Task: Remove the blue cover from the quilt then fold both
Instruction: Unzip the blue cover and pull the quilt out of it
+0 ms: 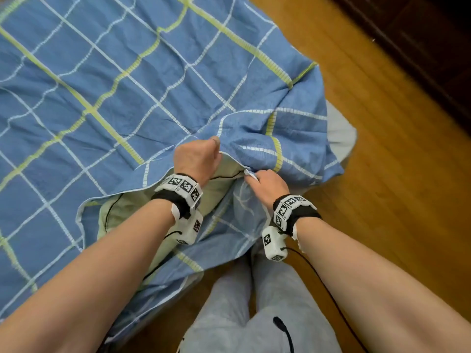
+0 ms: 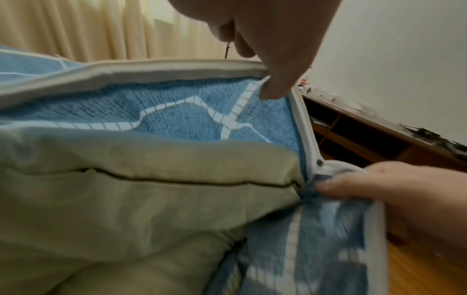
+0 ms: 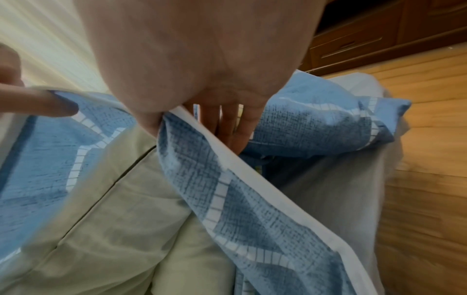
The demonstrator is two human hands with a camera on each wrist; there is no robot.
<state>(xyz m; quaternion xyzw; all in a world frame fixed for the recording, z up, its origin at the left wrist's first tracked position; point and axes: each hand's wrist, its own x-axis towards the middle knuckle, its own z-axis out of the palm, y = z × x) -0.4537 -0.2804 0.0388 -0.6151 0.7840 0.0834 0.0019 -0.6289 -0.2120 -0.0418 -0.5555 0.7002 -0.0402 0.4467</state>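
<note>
A blue cover with white and yellow checks lies spread over the bed. Its near edge gapes open, and the pale green quilt with dark piping shows inside. My left hand grips the upper white hem of the opening and lifts it. My right hand pinches the lower hem at the end of the opening, where a small snap sits. In the wrist views the quilt fills the lower left.
A grey sheet hangs off the bed corner at right. Wooden floor runs along the right side, with dark wooden furniture beyond it. My legs in grey trousers stand against the bed's near edge.
</note>
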